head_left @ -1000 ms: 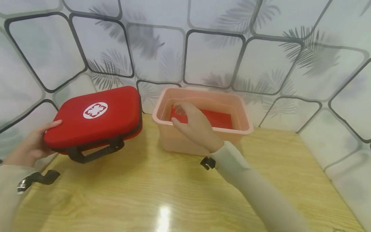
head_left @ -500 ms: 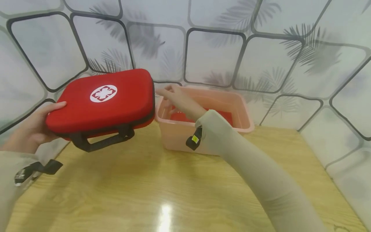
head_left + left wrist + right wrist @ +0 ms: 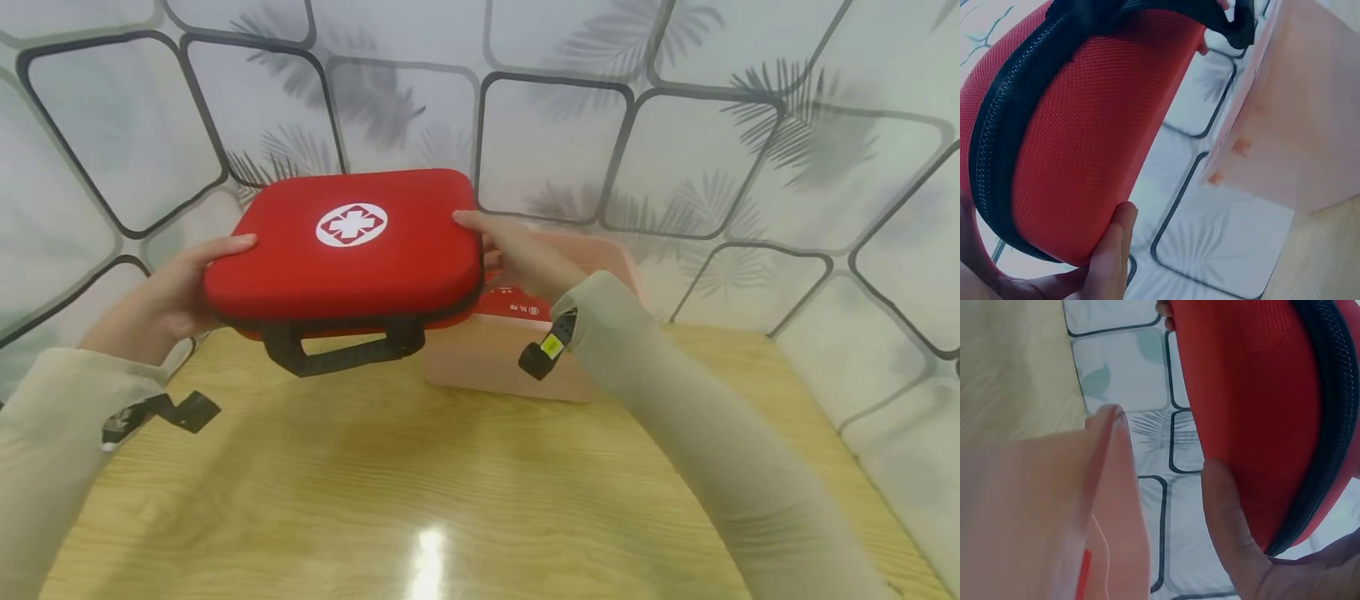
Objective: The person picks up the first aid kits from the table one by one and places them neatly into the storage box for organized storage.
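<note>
A red first-aid case (image 3: 345, 267) with a white cross emblem, black zip and black carry handle is held up above the table, lid upward. My left hand (image 3: 176, 287) grips its left end, thumb on top. At the right end my right hand (image 3: 528, 254) grips it too, with the thumb over the lid. In the left wrist view, fingers (image 3: 1107, 259) press the case's underside. The right wrist view shows a finger (image 3: 1225, 519) against the case beside the zip. Behind the right hand stands a pink plastic bin (image 3: 495, 358), partly hidden by the case.
Inside the bin lies a flat red item (image 3: 517, 307) with white print. A light wooden table (image 3: 360, 500) spreads below, and patterned grey-white panels (image 3: 555, 150) rise at the back and sides.
The case has moved up and to the right in my left hand, toward the bin. My right hand has left the bin's opening and now grips the case's right end.
</note>
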Demonstrator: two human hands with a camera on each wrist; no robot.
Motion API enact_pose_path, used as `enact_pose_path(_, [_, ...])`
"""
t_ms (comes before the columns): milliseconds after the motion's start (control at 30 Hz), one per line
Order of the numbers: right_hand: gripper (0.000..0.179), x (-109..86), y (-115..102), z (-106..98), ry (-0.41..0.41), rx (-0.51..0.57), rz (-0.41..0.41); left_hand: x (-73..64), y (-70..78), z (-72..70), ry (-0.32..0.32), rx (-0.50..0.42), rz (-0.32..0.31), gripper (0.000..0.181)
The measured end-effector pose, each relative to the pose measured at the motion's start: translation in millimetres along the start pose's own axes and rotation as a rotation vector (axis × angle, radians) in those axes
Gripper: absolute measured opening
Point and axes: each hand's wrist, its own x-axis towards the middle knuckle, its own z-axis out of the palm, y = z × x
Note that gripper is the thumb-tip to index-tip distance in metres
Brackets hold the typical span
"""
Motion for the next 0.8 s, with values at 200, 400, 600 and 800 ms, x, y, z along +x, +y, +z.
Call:
enact_pose_path(200, [0.05, -11.0, -8.2, -27.1, 0.051, 0.106, 0.053, 20.3, 15.1, 27.3, -0.016, 0.031, -0.046, 0.041])
enact_pose_path(400, [0.047, -22.3, -13.5, -61.3, 0.122, 0.062, 0.014, 43.2, 33.8, 61.7, 0.045, 0.191, -0.058, 0.046])
enact_pose_path(600, [0.042, -37.7, -17.5, -92.7, 0.185, 0.067, 0.013, 58.4, 45.8, 99.2, 0.029, 0.285, -0.067, 0.06])
enact_pose_path(800, [0.025, -48.7, -10.3, -119.3, 0.239, 0.13, -0.033, 75.2, 43.6, 133.3, 0.037, 0.298, -0.007, 0.044])
